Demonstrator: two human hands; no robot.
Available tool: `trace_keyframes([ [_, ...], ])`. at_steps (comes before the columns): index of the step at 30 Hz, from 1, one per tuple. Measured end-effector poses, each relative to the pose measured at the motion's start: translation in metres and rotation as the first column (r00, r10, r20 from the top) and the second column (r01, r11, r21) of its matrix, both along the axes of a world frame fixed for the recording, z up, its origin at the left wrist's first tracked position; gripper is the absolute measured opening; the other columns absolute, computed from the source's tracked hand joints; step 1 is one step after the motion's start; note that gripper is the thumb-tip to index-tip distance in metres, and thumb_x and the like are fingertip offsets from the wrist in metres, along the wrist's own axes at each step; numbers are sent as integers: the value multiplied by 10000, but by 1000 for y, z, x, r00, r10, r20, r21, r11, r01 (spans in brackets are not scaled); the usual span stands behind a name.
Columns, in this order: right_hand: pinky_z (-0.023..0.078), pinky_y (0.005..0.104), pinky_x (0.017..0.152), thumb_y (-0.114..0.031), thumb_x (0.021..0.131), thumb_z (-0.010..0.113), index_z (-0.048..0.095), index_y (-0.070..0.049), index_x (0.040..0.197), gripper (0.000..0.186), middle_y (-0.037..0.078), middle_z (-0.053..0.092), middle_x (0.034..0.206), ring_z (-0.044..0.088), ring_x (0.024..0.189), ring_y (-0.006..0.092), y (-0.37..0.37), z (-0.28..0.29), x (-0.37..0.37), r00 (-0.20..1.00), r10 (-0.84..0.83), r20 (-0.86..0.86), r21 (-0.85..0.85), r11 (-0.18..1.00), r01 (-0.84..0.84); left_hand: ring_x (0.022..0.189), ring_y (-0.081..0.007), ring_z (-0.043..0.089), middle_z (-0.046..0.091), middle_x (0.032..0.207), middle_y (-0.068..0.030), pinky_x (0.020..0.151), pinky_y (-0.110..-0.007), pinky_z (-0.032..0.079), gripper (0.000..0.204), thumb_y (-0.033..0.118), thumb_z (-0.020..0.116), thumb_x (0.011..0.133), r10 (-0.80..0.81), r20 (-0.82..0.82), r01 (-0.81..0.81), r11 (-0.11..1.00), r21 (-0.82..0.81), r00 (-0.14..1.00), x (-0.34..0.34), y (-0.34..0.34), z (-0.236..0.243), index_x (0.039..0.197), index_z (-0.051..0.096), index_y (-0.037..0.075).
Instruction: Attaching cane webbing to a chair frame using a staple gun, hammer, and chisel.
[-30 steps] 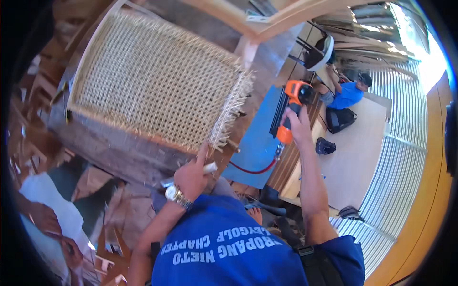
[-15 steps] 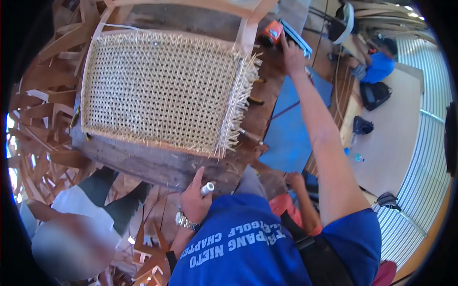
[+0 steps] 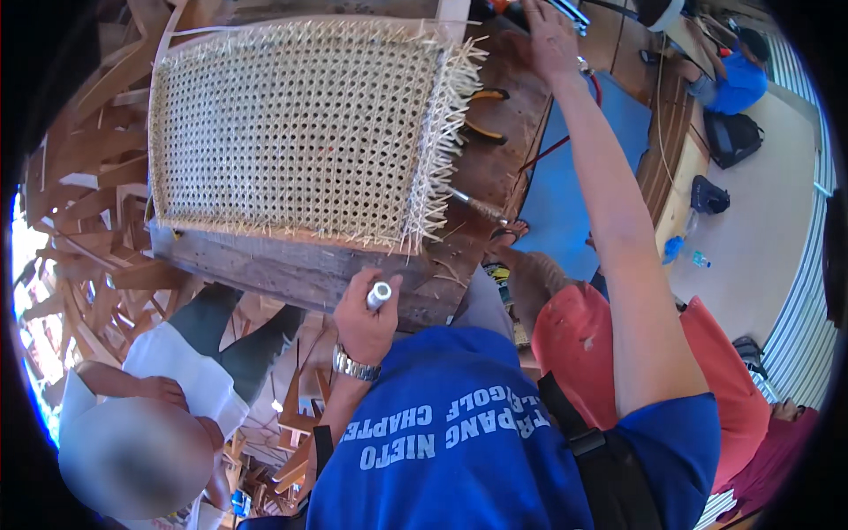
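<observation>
Pale woven-cane panel (image 3: 291,132) lying on brown wooden tabletop (image 3: 252,263), frayed ends sticking out at right. Left hand (image 3: 360,320) pinching silver metal tube (image 3: 379,295) by near edge; right hand (image 3: 553,44) lying at orange-and-black power tool (image 3: 572,16), picture's top cutting it off, so cannot tell whether grip is holding. Possible trouble: thin red hose (image 3: 544,155) snagging, dragging tool; frayed ends catching on black-and-yellow curved handles (image 3: 488,94); tube dropping if fingers are slackening. Person in coral-red shirt (image 3: 574,331) crowding right arm; blue flat sheet (image 3: 565,221) giving freer room rightward, hose crossing it.
</observation>
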State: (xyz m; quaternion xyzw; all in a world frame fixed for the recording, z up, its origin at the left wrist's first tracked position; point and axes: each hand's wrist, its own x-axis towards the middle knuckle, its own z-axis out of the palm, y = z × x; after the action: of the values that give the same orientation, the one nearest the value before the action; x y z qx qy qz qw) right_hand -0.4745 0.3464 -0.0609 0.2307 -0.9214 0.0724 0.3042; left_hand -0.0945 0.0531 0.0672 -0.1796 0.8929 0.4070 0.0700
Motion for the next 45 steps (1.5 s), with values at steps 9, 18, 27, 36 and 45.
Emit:
trace_keyframes([
  [9, 485, 422, 846, -136, 861, 710, 600, -31, 1170, 344, 159, 596, 1039, 587, 960, 333, -70, 12, 251, 764, 81, 640, -357, 912, 202, 705, -263, 661, 683, 829, -114, 634, -355, 515, 235, 145, 794, 859, 281, -301, -260, 959, 109, 911, -24, -8, -13, 1023, 662, 41],
  [18, 445, 475, 774, -101, 812, 611, 564, -50, 982, 184, 153, 554, 981, 552, 874, 359, -88, -19, 293, 861, -58, 505, 48, 998, 39, 653, -71, 544, 631, 696, -21, 609, -270, 478, 150, 181, 759, 909, 415, -127, -360, 879, 313, 901, -35, -18, -36, 959, 700, 52],
  [27, 462, 394, 584, -231, 1050, 522, 570, -15, 1066, 223, 122, 578, 701, 578, 609, 285, -49, 97, 352, 591, -5, 806, -305, 853, 423, 666, -47, 526, 620, 704, 14, 618, -255, 475, 119, 185, 747, 918, 457, -92, -366, 803, 471, 884, -27, -29, -50, 952, 712, 77],
  [36, 535, 368, 723, -156, 1049, 523, 574, -15, 1316, 306, 173, 704, 982, 687, 810, 304, -72, 141, 340, 602, 179, 778, -270, 961, 63, 671, -38, 501, 601, 710, 47, 603, -247, 458, 144, 203, 751, 921, 467, -192, -351, 828, 438, 863, -30, -22, -53, 970, 711, 74],
  [45, 566, 397, 694, -143, 1008, 588, 552, -58, 1388, 391, 201, 701, 1046, 712, 850, 342, -95, 158, 329, 738, 317, 596, -365, 925, -102, 669, -42, 509, 603, 704, 36, 610, -250, 463, 149, 211, 756, 915, 492, -163, -389, 817, 426, 855, -27, -23, -51, 973, 714, 80],
])
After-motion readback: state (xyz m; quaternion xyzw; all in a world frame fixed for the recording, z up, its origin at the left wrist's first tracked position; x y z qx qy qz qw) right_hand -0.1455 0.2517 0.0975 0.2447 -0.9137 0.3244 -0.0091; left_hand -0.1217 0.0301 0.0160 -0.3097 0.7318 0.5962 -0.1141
